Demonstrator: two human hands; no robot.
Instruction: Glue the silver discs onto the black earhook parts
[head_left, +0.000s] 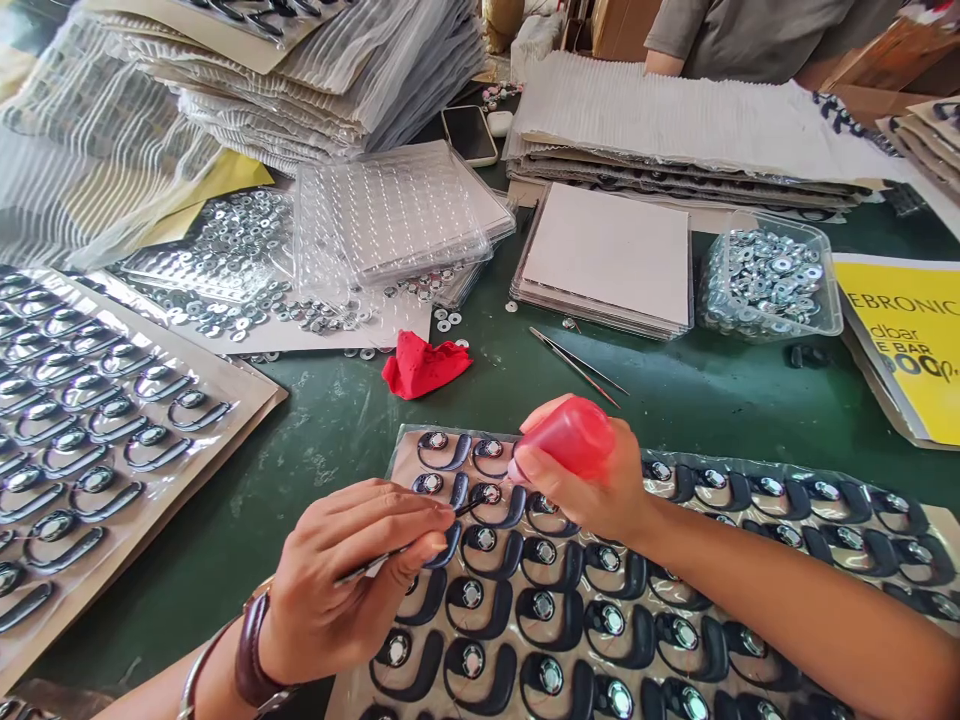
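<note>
Before me lies a sheet [360, 695] covered with rows of black ear-hook earphone parts [472, 595], each with a round silver piece in its ring. My left hand [349, 575] pinches slim dark tweezers [367, 567], their tips beside a part in the second row. My right hand [611, 495] is wrapped around a red squeeze bottle [576, 438], tilted with its pale nozzle pointing down-left near the same part. Whether the nozzle touches the part, I cannot tell.
Beyond the sheet lie metal tweezers [577, 365] and a red cloth [426, 365]. A clear tub [831, 310] holds metal washers. Loose washers [232, 240], stacked trays [607, 255] and another part-filled sheet [247, 385] surround the work. A person [772, 40] is at the back.
</note>
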